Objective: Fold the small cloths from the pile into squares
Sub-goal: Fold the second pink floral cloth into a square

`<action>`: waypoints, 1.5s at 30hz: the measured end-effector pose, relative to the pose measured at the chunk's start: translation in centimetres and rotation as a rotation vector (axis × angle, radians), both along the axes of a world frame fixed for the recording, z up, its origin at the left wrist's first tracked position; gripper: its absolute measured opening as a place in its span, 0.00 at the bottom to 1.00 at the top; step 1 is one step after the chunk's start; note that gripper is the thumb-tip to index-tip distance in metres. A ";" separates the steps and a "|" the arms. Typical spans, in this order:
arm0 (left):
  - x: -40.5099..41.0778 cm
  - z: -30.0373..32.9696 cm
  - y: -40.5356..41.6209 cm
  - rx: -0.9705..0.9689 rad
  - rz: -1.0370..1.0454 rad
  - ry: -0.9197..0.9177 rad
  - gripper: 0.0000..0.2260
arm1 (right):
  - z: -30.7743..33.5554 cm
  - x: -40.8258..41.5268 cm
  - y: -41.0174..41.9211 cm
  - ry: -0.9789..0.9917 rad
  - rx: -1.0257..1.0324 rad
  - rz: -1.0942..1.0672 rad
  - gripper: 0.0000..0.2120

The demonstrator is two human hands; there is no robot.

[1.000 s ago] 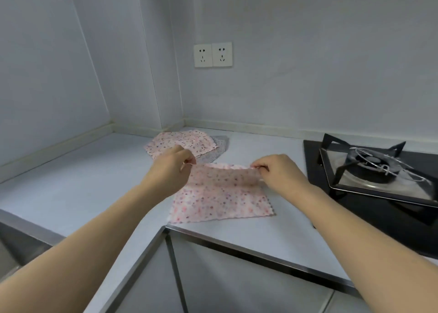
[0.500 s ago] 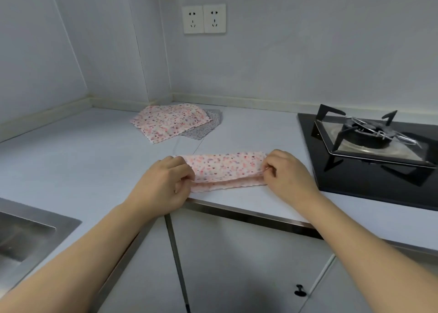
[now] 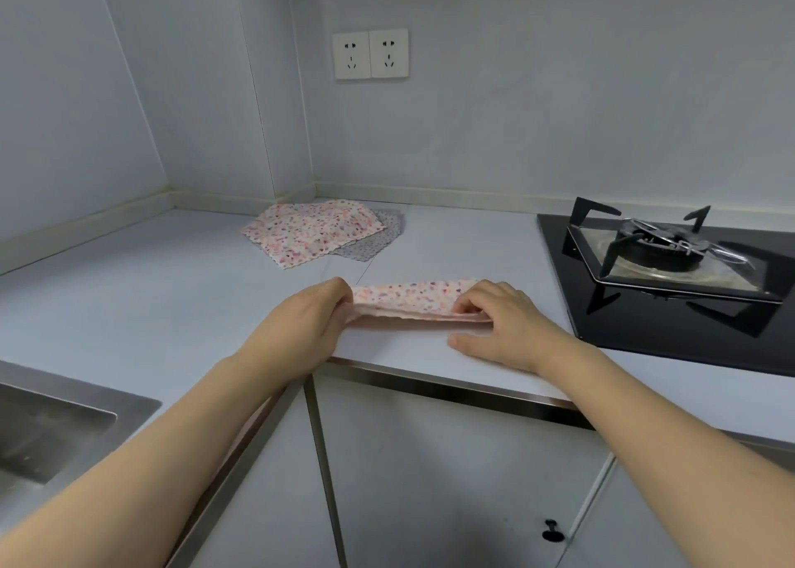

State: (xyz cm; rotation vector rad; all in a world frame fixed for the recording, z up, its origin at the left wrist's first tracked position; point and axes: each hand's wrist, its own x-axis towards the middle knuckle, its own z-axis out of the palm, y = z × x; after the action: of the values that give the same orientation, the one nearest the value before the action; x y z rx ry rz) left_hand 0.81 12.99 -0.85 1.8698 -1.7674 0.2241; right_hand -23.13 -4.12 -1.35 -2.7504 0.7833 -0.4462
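Left hand [image 3: 301, 330] and right hand [image 3: 494, 326] pinch the folded cloth's [image 3: 408, 300] ends; fingertips hidden in fabric. Pile [image 3: 318, 234] partly overlapped.

free: counter [image 3: 129, 292] left of hands | blocked: stove [image 3: 671, 266] right, cloth pile [image 3: 314, 234] behind

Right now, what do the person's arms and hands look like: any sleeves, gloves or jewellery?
Both forearms are bare up to the frame edge, with no sleeves in view. The left hand and right hand wear no gloves, and no rings, watch or bracelet show.
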 end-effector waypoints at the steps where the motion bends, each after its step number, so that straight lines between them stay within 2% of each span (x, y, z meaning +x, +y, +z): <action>1: 0.1 0.2 0.0 -0.008 0.033 0.057 0.05 | 0.0 0.0 0.0 -0.025 0.006 -0.006 0.16; 4: -0.1 0.4 0.1 0.018 0.076 0.108 0.05 | -0.2 0.0 -0.1 -0.161 0.091 -0.046 0.07; 7: -0.5 0.5 0.1 0.054 0.089 0.111 0.05 | -0.1 -0.1 -0.5 -0.328 0.289 -0.119 0.02; 10: -0.7 1.0 0.0 0.048 0.095 0.108 0.04 | -0.1 -0.4 -1.2 -0.537 0.476 -0.168 0.02; 12: -1.0 1.5 0.0 0.068 0.097 0.083 0.05 | -0.1 -0.7 -1.3 -0.601 0.557 -0.169 0.03; 16: -1.6 2.6 0.5 0.076 0.150 0.032 0.09 | 0.3 -1.2 -0.6 -0.705 0.603 -0.159 0.02; 18: -1.8 3.2 0.8 0.034 0.123 0.078 0.08 | 0.6 -1.5 -0.2 -0.746 0.605 -0.144 0.03; 21: -2.1 4.4 1.3 -0.015 0.056 0.332 0.09 | 1.9 -2.0 0.3 -0.700 0.573 -0.120 0.04; 25: -2.1 6.1 1.1 -0.134 0.085 0.588 0.11 | 5.2 -2.8 -0.3 -0.606 0.509 -0.063 0.12; 28: -2.2 7.3 0.3 -0.147 0.126 0.679 0.10 | 7.4 -3.4 -0.9 -0.537 0.460 -0.009 0.18; 31: -1.9 8.1 -1.0 -0.068 0.144 0.723 0.09 | 8.4 -3.6 -1.6 -0.486 0.487 -0.014 0.19; 34: -1.2 8.3 -2.9 0.034 0.168 0.741 0.08 | 8.2 -3.5 -2.7 -0.385 0.564 -0.039 0.18; 38: -0.7 6.7 -6.4 0.131 0.241 0.690 0.09 | 6.4 -1.9 -5.3 -0.264 0.564 -0.208 0.13; 43: 0.4 3.0 -10.6 0.223 0.298 0.477 0.17 | 3.2 1.9 -8.6 -0.216 0.342 -0.398 0.20; 45: 1.0 2.1 -11.8 0.242 0.334 0.444 0.15 | 2.4 3.1 -9.2 -0.152 0.255 -0.465 0.14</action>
State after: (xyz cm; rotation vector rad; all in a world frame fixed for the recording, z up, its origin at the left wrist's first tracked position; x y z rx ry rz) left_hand 1.85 1.15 1.22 2.1745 -1.2223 -0.2789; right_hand -20.05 -13.31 1.05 -2.2618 1.3391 -0.5873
